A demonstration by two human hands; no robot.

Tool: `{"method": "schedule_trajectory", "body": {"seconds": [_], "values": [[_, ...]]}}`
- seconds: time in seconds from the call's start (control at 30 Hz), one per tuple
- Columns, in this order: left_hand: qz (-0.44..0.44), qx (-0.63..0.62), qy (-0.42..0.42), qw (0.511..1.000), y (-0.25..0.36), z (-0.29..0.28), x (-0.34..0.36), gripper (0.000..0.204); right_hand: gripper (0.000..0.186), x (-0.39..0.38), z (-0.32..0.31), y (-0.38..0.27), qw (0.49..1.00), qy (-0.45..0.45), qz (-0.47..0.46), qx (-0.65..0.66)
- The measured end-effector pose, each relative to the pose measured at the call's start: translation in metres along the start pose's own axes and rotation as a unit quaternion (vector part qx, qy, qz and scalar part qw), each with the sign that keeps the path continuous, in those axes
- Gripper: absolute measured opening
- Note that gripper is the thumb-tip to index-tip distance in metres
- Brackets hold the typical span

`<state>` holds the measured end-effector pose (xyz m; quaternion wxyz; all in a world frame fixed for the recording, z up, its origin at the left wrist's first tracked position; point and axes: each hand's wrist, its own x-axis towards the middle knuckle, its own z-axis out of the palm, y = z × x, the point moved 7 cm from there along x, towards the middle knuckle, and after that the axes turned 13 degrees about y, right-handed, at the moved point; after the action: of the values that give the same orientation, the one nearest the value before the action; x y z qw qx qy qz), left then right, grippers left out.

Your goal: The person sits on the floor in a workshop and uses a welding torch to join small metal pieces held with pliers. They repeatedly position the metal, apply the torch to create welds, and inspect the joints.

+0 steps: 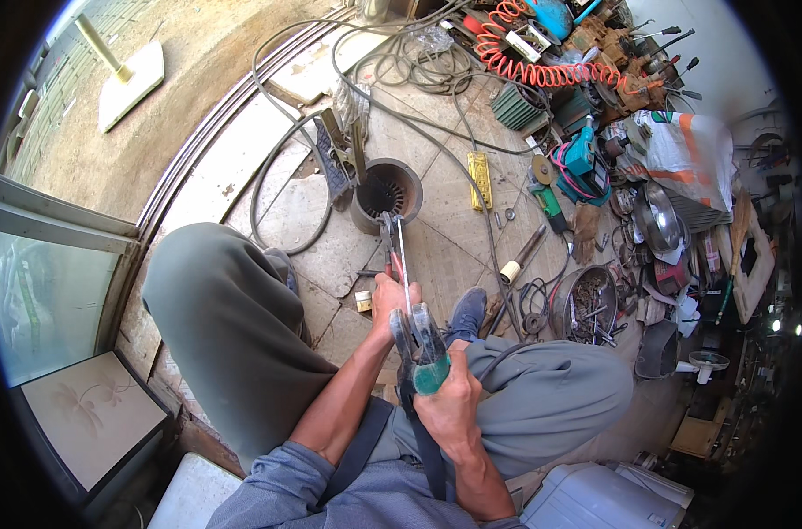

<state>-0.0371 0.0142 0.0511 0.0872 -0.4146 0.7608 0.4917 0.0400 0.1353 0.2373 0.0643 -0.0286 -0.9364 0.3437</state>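
My left hand [392, 301] is closed around pliers with red handles [394, 261]. The pliers' jaws reach the near rim of an upright metal cylinder [360, 210], whose dark inside shows slots around its wall. My right hand [450, 401] grips the green handle of a welding electrode holder [429, 375] with worn grey jaws. From those jaws a thin straight welding rod [406, 273] runs past my left hand to the cylinder's rim. Whether the rod's tip touches the pliers or the cylinder, I cannot tell. Left of the cylinder stands a dark metal bracket [333, 159].
Black cables [396, 115] loop across the tiled floor. To the right lie a yellow power strip [480, 181], a green angle grinder [551, 210], a glove [585, 231] and a basin of metal parts [555, 309]. A small white jar [363, 301] stands by my left hand.
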Motion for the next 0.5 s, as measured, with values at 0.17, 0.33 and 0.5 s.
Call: {"method": "schedule_trajectory", "body": {"seconds": [0.17,0.33,0.5], "values": [[-0.004,0.002,-0.001,1.0,-0.0019,0.001,0.0009,0.064,0.025,-0.0003,0.0009,0.0,1.0,-0.003,-0.003,0.0],[-0.022,0.005,-0.006,1.0,0.0004,-0.0007,-0.0012,0.064,0.026,-0.0008,0.0028,0.0034,1.0,-0.012,0.001,-0.001],[-0.017,0.001,-0.003,1.0,-0.0026,0.0019,0.0014,0.065,0.026,0.0001,0.0021,0.0007,1.0,-0.013,0.0,-0.004]]}}
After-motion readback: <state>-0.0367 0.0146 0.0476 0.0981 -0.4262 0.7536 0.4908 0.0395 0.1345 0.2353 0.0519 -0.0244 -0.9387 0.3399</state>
